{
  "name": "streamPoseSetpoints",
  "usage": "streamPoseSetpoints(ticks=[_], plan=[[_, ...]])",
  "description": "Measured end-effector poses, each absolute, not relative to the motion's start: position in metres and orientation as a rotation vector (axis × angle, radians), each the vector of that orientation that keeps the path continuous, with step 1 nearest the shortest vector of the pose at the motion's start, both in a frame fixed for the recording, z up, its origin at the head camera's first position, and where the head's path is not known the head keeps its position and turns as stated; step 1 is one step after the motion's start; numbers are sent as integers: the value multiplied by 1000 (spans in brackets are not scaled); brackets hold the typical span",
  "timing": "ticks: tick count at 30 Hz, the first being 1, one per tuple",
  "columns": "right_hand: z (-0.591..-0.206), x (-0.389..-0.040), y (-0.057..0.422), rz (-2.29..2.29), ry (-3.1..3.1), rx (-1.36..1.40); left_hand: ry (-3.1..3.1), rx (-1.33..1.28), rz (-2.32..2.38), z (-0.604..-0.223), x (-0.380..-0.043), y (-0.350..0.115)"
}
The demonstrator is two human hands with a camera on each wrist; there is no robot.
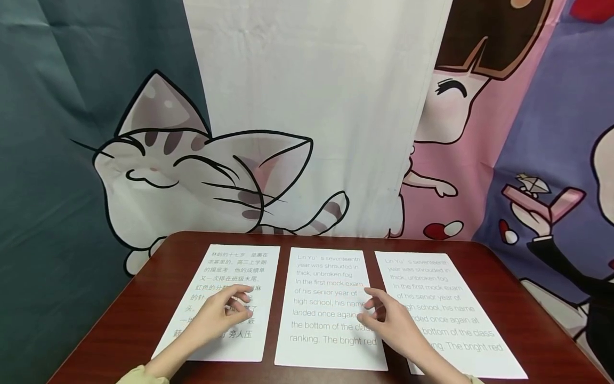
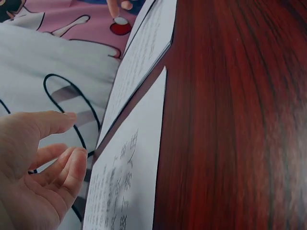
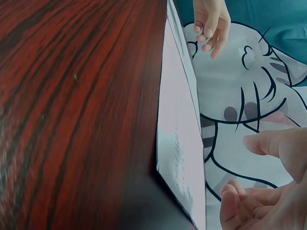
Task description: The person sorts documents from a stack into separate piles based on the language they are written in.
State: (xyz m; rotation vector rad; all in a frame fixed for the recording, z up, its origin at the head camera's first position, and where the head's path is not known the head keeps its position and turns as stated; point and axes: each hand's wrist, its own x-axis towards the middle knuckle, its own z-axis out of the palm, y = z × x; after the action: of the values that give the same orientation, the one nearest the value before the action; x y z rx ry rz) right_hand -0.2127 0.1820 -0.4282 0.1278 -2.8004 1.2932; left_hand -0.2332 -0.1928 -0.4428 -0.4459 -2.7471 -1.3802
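Three white printed sheets lie side by side on a dark red wooden table. Over the left sheet point(image 1: 240, 266), which bears Chinese text, hovers my left hand point(image 1: 221, 314), fingers loosely bent and thumb apart from them. My right hand point(image 1: 394, 322) hangs above the gap between the middle sheet point(image 1: 326, 298) and the right sheet point(image 1: 455, 320), both printed in English. Its fingers are relaxed too, with nothing between thumb and fingertips. In the left wrist view the left hand point(image 2: 43, 167) shows an empty gap between thumb and fingers; the right hand point(image 3: 268, 182) looks alike in its own view.
The table point(image 1: 120, 330) has rounded far corners. Right behind it hangs a printed cloth point(image 1: 312, 69) with a cartoon cat point(image 1: 158, 202) and cartoon figures on pink and purple. Narrow strips of tabletop separate the sheets.
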Motion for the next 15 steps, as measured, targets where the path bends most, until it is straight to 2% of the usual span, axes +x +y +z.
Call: streamPoseSetpoints(ticks=[15], plan=[[-432,-211,195,1075,-2905,146,-2770,-522,-1481,-448,-227,-158]])
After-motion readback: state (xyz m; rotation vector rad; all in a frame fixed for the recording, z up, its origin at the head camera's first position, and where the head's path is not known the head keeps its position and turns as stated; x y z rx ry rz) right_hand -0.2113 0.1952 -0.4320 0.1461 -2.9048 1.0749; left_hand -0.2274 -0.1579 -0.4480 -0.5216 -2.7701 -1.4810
